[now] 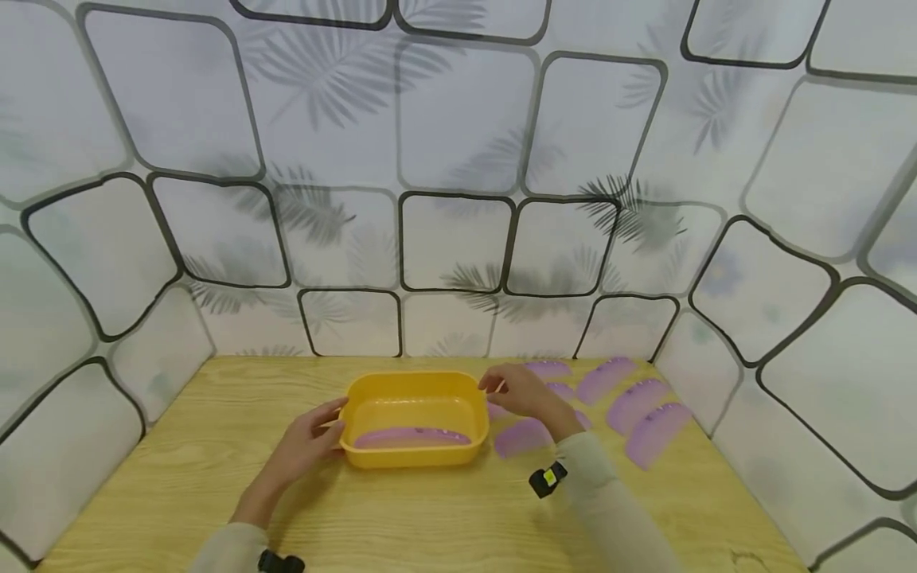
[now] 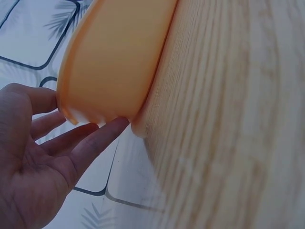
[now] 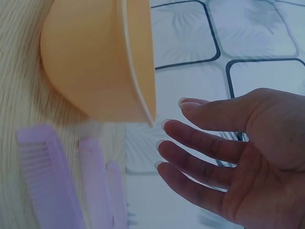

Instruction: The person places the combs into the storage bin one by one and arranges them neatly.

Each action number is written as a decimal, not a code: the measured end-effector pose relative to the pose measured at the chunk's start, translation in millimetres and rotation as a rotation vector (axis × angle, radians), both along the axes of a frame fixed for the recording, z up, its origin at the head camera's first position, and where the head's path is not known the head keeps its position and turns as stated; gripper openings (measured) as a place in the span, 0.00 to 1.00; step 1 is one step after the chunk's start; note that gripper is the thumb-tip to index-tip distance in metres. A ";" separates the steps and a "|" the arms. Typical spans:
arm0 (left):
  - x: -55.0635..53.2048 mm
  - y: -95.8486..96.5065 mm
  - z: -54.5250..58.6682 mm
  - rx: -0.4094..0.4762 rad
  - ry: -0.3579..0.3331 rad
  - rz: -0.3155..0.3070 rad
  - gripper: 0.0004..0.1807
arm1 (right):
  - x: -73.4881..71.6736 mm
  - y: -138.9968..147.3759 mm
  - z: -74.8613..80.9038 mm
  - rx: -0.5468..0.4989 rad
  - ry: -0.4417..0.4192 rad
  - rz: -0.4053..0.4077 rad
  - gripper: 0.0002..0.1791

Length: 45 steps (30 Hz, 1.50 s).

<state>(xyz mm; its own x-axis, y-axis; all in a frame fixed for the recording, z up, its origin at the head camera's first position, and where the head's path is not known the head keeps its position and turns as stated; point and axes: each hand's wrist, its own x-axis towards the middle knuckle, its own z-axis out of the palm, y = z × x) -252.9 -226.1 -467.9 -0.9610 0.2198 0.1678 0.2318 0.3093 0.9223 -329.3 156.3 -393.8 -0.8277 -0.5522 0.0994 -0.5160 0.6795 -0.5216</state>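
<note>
Wooden desk (image 1: 430, 517) held one yellow tub (image 1: 411, 457), at least seven purple combs (image 1: 657, 434) rightward; only head view showed one inside comb (image 1: 411, 438). My left grip (image 1: 304, 446), fingers extended, touched the tub; right grip (image 1: 526, 391) hung loose, empty.

Basin (image 1: 411, 458) plain yellow, more orange in wrist views. Combs (image 1: 657, 436) all light purple. Bench (image 1: 415, 517) yellowish, streaky wood grain. Wall covering (image 1: 458, 239) whitish, black and grey rounded outlines, grey leaf prints. Sleeves (image 1: 616, 509) off-white. 2 wrist devices (image 1: 540, 484) black.
</note>
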 end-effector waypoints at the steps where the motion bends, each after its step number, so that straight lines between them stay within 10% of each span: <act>1: 0.0 0.8 -0.1 -0.001 -0.003 -0.002 0.29 | -0.5 4.2 -0.3 0.002 -0.003 0.003 0.09; 22: 1.9 1.0 -0.9 -0.033 -0.026 0.019 0.29 | -20.9 79.4 -32.4 0.145 -0.043 -0.057 0.08; 45: -0.9 -1.2 -3.8 -0.040 -0.007 0.023 0.29 | -30.0 91.1 -55.6 0.204 -0.114 -0.141 0.12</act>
<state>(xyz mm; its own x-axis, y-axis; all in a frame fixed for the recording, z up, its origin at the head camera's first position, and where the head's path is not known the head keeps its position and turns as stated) -253.8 -227.3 -471.7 -0.9671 0.2041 0.1520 0.2174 0.3515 0.9106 -359.2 247.5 -449.4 -0.8972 -0.4301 -0.1002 -0.3550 0.8375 -0.4154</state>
